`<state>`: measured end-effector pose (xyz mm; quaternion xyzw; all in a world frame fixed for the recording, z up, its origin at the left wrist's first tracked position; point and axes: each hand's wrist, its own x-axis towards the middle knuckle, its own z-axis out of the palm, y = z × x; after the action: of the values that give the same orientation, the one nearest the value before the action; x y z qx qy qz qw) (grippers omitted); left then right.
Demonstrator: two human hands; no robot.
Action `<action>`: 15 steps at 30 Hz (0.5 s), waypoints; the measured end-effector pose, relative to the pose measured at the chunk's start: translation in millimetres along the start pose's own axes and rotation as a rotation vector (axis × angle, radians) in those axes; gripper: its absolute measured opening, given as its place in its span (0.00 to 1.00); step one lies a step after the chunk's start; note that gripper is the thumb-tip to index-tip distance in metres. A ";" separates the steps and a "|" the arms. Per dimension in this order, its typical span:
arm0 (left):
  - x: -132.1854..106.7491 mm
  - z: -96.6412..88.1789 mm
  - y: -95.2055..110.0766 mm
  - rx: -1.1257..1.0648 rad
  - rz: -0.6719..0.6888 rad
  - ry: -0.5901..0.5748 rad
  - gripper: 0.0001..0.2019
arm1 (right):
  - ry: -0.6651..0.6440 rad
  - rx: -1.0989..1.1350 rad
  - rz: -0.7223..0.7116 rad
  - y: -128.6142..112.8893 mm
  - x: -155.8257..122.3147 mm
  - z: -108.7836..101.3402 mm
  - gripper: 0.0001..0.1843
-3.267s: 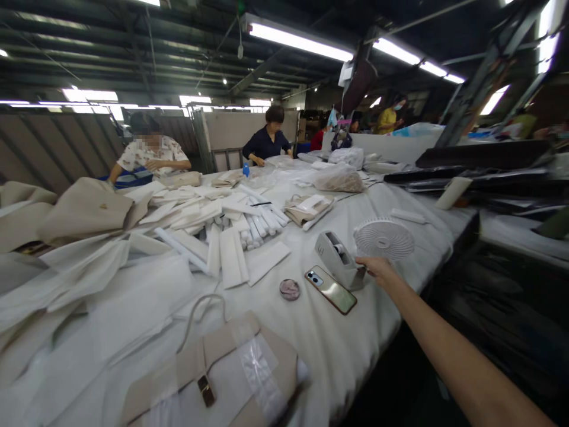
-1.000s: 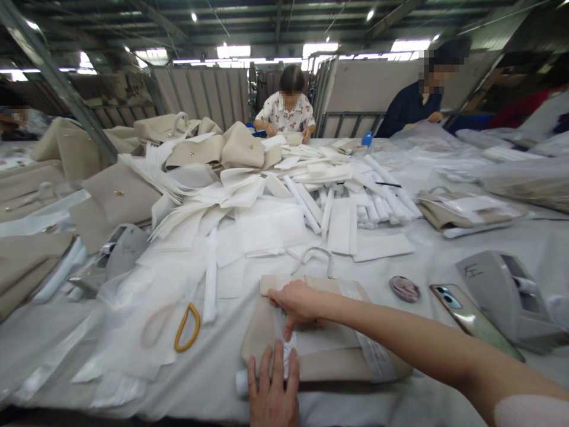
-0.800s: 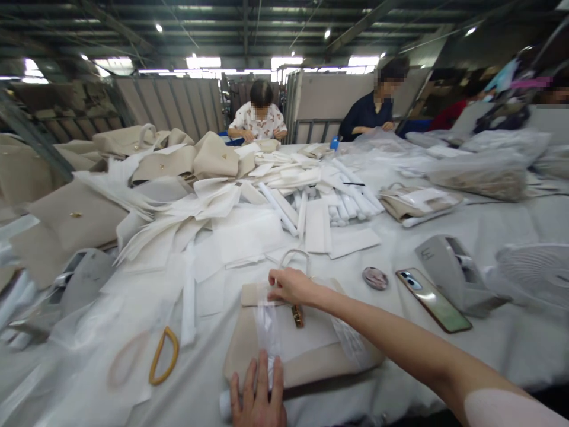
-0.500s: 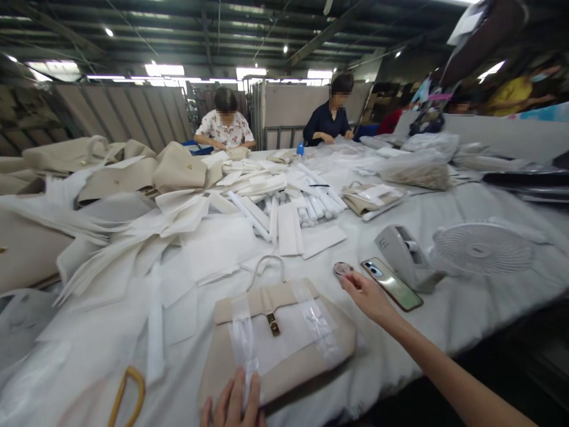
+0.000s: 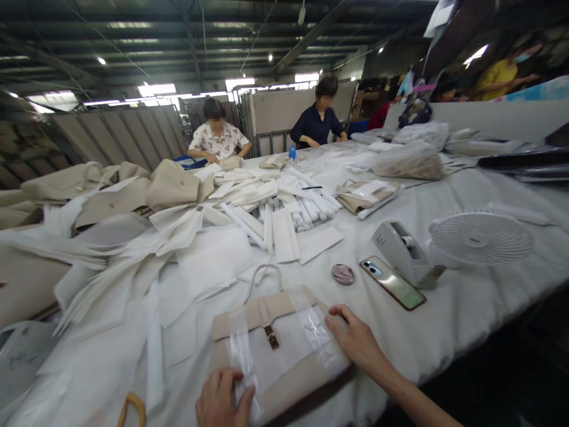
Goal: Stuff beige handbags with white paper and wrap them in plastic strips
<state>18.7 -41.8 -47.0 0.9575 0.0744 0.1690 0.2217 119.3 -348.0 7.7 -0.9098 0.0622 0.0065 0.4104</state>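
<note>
A beige handbag lies on the table in front of me, front side up. Its thin top handle points away from me, and a gold clasp sits on the flap. White sheet and two strips of clear film or tape cover part of the front. My left hand grips the bag's lower left side, with the thumb over the film strip. At the upper right side of the bag, my right hand holds the edge with bent fingers; its thumb is hard to see.
Right of the bag lie a small round object, a phone, a grey tape dispenser and a white fan. White paper sheets and rolls cover the middle and left. More beige bags are piled behind; two people work opposite.
My right hand has left the small round object and come back to the bag's right side. The left hand has shifted up and curled at the bag's left side.
</note>
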 end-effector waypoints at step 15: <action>70.6 -17.8 -14.0 -0.250 -0.285 -0.250 0.11 | 0.070 -0.077 -0.208 7.2 -0.1 16.7 0.12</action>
<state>77.2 -6.9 -17.7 0.9159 0.1595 0.0240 0.3677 119.0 -340.3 -8.7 -0.9261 -0.0183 -0.0656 0.3711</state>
